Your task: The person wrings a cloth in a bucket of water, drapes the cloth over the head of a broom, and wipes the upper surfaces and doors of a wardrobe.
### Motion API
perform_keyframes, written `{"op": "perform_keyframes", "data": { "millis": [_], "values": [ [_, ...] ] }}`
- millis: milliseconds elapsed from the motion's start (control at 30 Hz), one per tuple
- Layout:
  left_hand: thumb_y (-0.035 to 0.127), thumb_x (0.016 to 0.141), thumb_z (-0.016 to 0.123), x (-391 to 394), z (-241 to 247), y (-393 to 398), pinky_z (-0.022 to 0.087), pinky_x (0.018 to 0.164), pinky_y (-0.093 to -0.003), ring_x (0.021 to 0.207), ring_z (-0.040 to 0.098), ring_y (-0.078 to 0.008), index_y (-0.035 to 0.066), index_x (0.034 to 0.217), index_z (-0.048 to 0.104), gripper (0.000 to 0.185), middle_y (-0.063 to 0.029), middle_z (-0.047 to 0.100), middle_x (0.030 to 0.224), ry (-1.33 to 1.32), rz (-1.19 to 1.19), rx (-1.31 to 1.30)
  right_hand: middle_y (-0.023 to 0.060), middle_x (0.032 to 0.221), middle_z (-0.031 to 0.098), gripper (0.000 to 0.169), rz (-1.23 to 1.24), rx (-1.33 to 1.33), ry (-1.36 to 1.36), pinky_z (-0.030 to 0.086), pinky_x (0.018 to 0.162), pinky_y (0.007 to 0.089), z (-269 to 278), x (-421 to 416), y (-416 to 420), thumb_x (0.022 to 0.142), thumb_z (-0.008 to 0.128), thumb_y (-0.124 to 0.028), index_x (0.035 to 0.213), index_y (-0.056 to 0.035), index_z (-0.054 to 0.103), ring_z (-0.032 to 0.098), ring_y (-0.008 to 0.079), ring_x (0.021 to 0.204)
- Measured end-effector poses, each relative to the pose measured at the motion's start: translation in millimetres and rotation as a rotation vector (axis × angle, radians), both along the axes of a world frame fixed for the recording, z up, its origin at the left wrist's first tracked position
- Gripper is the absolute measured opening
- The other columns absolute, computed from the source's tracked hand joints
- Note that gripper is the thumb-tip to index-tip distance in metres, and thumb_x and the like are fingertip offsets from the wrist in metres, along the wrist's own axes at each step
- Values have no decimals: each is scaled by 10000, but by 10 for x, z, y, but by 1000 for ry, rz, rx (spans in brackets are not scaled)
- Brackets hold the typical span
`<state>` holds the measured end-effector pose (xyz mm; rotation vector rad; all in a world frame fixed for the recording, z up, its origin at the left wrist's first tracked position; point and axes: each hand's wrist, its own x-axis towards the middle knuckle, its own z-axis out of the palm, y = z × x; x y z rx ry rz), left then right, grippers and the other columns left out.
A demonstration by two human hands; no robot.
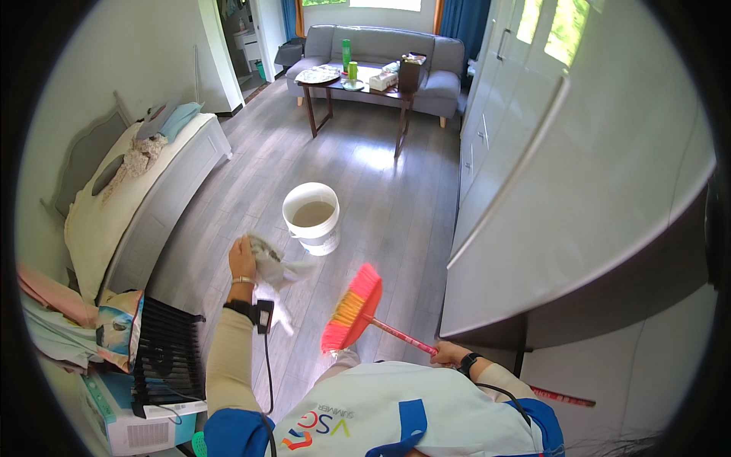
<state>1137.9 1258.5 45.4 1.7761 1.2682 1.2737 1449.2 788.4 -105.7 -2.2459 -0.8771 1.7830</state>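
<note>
My left hand [242, 261] is raised at left of centre, gripping a damp-looking grey-white cloth [278, 271] with dark smudges; its lower end hangs loose and blurred. Just beyond the cloth, a white plastic bucket [321, 242] stands upright on the floor, partly filled with murky water [313, 214]. My right hand [449, 354] is closed around the red handle of a broom [349, 311]. The broom head, with pink-red and orange-yellow bristles, is lifted in front of my body. Its handle runs back under my right forearm and shows again behind it.
A bed [165, 211] with clothes on it lines the left wall. Nearer stand a black slatted item [171, 348] and a white-and-blue appliance [145, 434]. White wardrobes [514, 228] fill the right side. Beyond the bucket are a dark, laden coffee table [313, 114] and a grey sofa [377, 43].
</note>
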Motion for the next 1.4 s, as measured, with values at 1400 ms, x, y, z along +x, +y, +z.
{"op": "perform_keyframes", "data": {
  "millis": [1400],
  "values": [
    [292,929,491,2284,-3185,4856,448,823,-272,906,580,-147,-19,1128,560,376,-88,637,987,33,-211,-1046,171,763,593,389,-818,13,-33,515,450,370,-2165,2609,7164,880,506,-190,1180,15,367,598,258,497]
  ]
}}
